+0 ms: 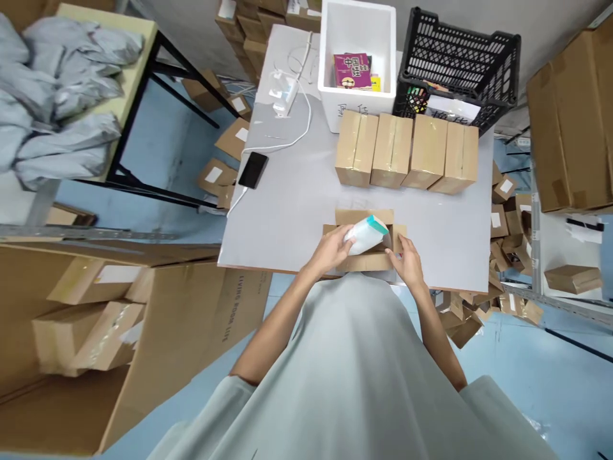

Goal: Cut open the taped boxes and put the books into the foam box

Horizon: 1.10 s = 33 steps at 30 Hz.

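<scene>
Shirt [364, 370] nearest — left hand [330, 248] grasps packet [364, 236] over carton [364, 262]; bin [330, 105] holds books [352, 70].

To my left, the large carton [191, 319] is bearing "LIVING ROOM LIFE". I am spotting Chinese characters on the purple packet [353, 71] and handwriting on the white foam box [330, 105] and the crate's paper [453, 110], but I'm not reading them clearly.

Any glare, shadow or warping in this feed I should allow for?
Head view: light is fairly even, with no harsh glare on the white packet in the left hand; head view: inside the open box it is darker; head view: wide-angle distortion stretches the large carton and grey bags near the edges, and the bags look soft.
</scene>
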{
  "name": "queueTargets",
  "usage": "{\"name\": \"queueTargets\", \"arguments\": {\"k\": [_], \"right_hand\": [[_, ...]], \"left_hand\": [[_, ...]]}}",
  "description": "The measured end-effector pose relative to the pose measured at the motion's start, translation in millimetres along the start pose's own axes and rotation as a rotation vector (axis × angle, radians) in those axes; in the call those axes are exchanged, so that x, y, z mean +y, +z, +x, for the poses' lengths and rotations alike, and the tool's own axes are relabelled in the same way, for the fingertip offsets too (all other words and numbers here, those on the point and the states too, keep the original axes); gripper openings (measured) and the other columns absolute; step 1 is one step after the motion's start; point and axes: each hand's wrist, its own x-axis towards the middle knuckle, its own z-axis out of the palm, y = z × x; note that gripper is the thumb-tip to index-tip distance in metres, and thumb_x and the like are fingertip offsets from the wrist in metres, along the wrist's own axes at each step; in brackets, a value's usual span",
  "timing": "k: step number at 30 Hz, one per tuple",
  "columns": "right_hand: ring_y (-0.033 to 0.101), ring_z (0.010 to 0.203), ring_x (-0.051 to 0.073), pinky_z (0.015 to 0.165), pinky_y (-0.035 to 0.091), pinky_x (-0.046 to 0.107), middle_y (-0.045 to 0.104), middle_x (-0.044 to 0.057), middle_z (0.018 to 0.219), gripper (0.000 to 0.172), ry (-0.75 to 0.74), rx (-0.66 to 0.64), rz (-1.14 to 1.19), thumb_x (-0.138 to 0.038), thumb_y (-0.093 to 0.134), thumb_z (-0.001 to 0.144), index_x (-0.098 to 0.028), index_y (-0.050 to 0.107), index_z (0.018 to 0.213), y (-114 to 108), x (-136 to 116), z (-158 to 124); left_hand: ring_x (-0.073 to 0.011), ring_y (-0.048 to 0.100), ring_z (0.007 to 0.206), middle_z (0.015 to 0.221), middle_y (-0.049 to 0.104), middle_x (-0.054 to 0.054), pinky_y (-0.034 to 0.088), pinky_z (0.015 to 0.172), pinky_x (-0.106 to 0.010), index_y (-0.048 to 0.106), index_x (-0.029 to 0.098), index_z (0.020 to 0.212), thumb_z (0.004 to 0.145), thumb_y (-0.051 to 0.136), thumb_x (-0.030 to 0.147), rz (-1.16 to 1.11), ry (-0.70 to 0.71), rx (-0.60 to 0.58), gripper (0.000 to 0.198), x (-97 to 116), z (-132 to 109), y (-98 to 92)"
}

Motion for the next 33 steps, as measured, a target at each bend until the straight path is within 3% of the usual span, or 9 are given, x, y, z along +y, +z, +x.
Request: {"name": "queueTargets", "arguments": {"k": [5,8,12,16,19,21,24,30,33], "right_hand": [[0.072,0.132,0.034,0.114,0.061,0.052,0.063,0.02,0.159,0.121,0.099,-0.204,0.603,-0.069,0.091,0.079,-0.024,0.034,0.175,31,-54,0],[0.073,0.132,0.032,0.117,0.06,0.049,0.069,0.016,0.153,0.125,0.122,-0.319,0.772,-0.068,0.097,0.072,-0.026,0.037,0.174,56,-87,7],[0.066,0.143,0.033,0.119,0.058,0.045,0.068,0.012,0.156,0.125,0.131,-0.334,0.81,-0.067,0.101,0.066,-0.027,0.045,0.17,81,-112,19],[0.079,0.117,0.028,0.099,0.068,0.041,0.08,0.01,0.133,0.091,0.283,-0.421,0.814,-0.074,0.083,0.086,-0.026,0.057,0.159,99,-119,27],[0.083,0.086,0.021,0.081,0.07,0.034,0.085,0.008,0.111,0.056,0.394,-0.512,0.806,-0.07,0.077,0.095,-0.022,0.076,0.123,114,-128,30],[0.082,0.08,0.019,0.076,0.069,0.029,0.085,0.007,0.103,0.04,0.436,-0.489,0.786,-0.058,0.084,0.094,-0.02,0.077,0.105,126,-140,33],[0.083,0.084,0.018,0.074,0.067,0.025,0.086,0.008,0.106,0.027,0.448,-0.43,0.764,-0.044,0.086,0.095,-0.02,0.075,0.102,148,-162,40],[0.083,0.091,0.018,0.073,0.065,0.023,0.083,0.01,0.121,0.011,0.494,-0.429,0.644,-0.028,0.075,0.1,-0.019,0.072,0.105,211,-188,62],[0.08,0.09,0.017,0.073,0.066,0.024,0.082,0.011,0.12,0.015,0.589,-0.415,0.541,-0.022,0.074,0.097,-0.017,0.073,0.111,245,-189,70]], "left_hand": [[-0.027,0.077,0.104,0.12,0.082,-0.014,0.061,0.089,-0.034,0.072,0.014,0.131,0.09,0.082,0.063,-0.672,-0.209,0.079,0.064,4,-39,-33.9],[-0.026,0.077,0.102,0.118,0.083,-0.014,0.062,0.089,-0.033,0.074,0.015,0.125,0.082,0.09,0.064,-0.796,-0.299,0.144,0.067,4,-54,-41.0],[-0.027,0.078,0.103,0.118,0.083,-0.013,0.061,0.09,-0.034,0.076,0.015,0.122,0.077,0.094,0.065,-0.844,-0.354,0.186,0.07,-3,-70,-54.3],[-0.0258,0.078,0.096,0.113,0.083,-0.012,0.061,0.083,-0.032,0.077,0.015,0.122,0.074,0.096,0.062,-0.916,-0.414,0.183,0.069,-22,-80,-82.7],[-0.0244,0.077,0.088,0.108,0.084,-0.011,0.06,0.077,-0.031,0.078,0.015,0.121,0.072,0.096,0.063,-0.944,-0.451,0.178,0.071,-44,-82,-108.0],[-0.0244,0.077,0.087,0.107,0.084,-0.011,0.06,0.075,-0.03,0.078,0.015,0.121,0.069,0.097,0.063,-0.935,-0.467,0.206,0.073,-64,-81,-122.4],[-0.0247,0.076,0.092,0.111,0.083,-0.011,0.059,0.077,-0.029,0.077,0.017,0.116,0.064,0.098,0.061,-0.898,-0.481,0.298,0.072,-102,-76,-135.8],[-0.0223,0.072,0.086,0.097,0.079,-0.008,0.056,0.075,-0.029,0.071,0.018,0.099,0.06,0.087,0.055,-0.765,-0.627,0.335,0.055,-184,-57,-131.3],[-0.0205,0.069,0.079,0.083,0.075,-0.004,0.055,0.074,-0.029,0.066,0.02,0.089,0.061,0.081,0.043,-0.674,-0.69,0.311,0.039,-211,-46,-119.1]]}}
